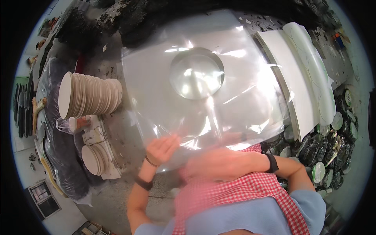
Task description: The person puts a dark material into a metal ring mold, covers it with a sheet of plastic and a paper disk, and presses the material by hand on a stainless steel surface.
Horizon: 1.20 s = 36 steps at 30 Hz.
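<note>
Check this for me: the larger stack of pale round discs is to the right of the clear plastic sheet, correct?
Wrong side: in the head view, the larger stack of pale round discs is to the left of the clear plastic sheet.

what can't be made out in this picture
All in the head view:
Right grip: motion blur hides its shape and whether it holds anything.
Left grip: blur leaves contact with the clear sheet uncertain.
Round shape: glare hides much of its surface.
Dark mass: cut off by the top edge.
</note>
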Motion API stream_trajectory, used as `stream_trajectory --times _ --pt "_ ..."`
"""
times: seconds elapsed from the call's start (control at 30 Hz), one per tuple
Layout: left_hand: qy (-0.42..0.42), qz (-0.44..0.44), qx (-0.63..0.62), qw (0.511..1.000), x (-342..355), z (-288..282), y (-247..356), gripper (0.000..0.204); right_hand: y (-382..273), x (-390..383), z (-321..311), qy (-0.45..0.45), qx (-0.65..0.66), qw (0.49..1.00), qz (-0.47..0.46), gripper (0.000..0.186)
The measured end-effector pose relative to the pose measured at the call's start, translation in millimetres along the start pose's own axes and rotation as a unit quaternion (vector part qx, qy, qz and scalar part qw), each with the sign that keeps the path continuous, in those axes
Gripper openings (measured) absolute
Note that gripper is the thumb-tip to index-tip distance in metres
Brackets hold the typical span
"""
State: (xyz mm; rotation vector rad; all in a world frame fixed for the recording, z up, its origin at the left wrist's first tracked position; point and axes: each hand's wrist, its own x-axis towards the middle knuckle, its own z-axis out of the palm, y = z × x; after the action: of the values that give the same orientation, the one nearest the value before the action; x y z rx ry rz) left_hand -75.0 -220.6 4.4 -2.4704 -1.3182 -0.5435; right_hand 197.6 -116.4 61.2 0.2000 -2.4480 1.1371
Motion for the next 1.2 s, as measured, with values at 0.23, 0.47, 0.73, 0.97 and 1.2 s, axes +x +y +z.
stream_trajectory --times 0.23,0.47,0.73,0.97,1.2 --pt "-0.138 -0.147 -0.042 0.979 39 -62 -18 0.043 22 -80 -77 -0.142 -0.068 0.938 0.308 0.061" --pt "-0.012 -0.434 0.336 0.836 -15 -178 -205 0.044 171 134 -194 0.011 -0.427 0.903 0.050 0.014" --pt "-0.194 -0.366 0.380 0.827 1 -173 -203 0.050 365 301 -161 0.143 -0.580 0.799 -0.068 0.039" --pt "-0.186 -0.331 0.307 0.873 29 -197 -196 0.040 357 304 -159 0.181 -0.549 0.800 -0.158 0.035" --pt "0.194 -0.539 0.268 0.774 54 -211 -158 0.024 234 236 -213 0.213 -0.604 0.760 -0.113 0.038"
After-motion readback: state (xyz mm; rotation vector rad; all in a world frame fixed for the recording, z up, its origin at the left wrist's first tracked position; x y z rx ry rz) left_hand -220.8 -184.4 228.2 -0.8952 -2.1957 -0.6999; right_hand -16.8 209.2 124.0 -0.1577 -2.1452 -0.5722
